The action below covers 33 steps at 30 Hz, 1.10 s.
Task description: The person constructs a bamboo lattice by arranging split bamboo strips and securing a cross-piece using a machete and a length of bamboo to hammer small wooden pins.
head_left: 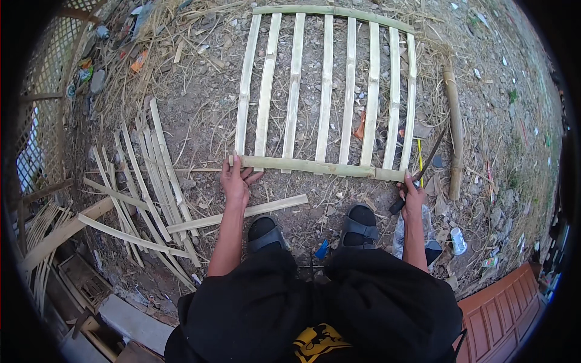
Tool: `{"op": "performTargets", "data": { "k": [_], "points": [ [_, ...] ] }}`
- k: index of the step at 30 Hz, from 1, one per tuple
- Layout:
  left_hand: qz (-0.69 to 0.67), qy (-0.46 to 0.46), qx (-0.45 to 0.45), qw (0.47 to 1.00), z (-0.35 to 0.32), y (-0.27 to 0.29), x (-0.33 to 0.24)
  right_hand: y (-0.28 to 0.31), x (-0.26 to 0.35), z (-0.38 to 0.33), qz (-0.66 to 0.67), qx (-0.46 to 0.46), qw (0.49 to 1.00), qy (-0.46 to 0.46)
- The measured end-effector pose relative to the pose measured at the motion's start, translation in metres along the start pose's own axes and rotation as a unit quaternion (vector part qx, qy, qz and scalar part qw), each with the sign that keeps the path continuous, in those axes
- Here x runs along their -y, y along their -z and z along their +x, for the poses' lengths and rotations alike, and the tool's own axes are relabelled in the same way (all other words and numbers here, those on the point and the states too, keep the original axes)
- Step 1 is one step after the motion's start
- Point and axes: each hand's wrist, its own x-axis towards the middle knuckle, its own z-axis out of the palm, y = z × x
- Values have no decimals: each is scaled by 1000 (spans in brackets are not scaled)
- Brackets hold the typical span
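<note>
A frame of pale split-bamboo slats [325, 91] lies in front of me on the ground. One crosspiece [315, 166] runs along its near end and another [333, 11] along its far end. My left hand [236, 183] grips the near crosspiece at its left end, thumb on top and fingers curled beneath. At the opposite end, my right hand [413, 196] pinches the same crosspiece. A long-bladed knife [434, 150] with a dark handle passes by my right hand; whether those fingers touch it is hidden.
Loose bamboo strips [160, 175] are piled at left, with a single strip [242, 213] before my left foot. A bamboo pole [452, 133] lies right of the frame. Near my right forearm are a white cup [458, 241] and clear plastic [426, 224]. A reddish-brown panel [505, 311] is at lower right.
</note>
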Motion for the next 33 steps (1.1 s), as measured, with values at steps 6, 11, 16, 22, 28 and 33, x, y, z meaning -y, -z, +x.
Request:
{"op": "performTargets", "data": {
  "k": [6,11,16,22,28,33],
  "points": [
    [84,5,10,996,0,2,-22,-2,3,-3,13,-21,1000,-12],
    [140,-48,101,984,7,29,-22,0,7,-4,10,-28,1000,2],
    [166,-8,98,981,-1,26,-18,11,12,-1,-9,-21,1000,5],
    [165,20,94,982,1,24,-16,14,0,6,-2,-39,999,4],
    [152,41,81,984,3,22,-21,9,3,5,-18,-22,1000,-7],
    [149,46,82,984,4,22,-18,12,4,6,-13,-16,1000,-5]
  ]
}}
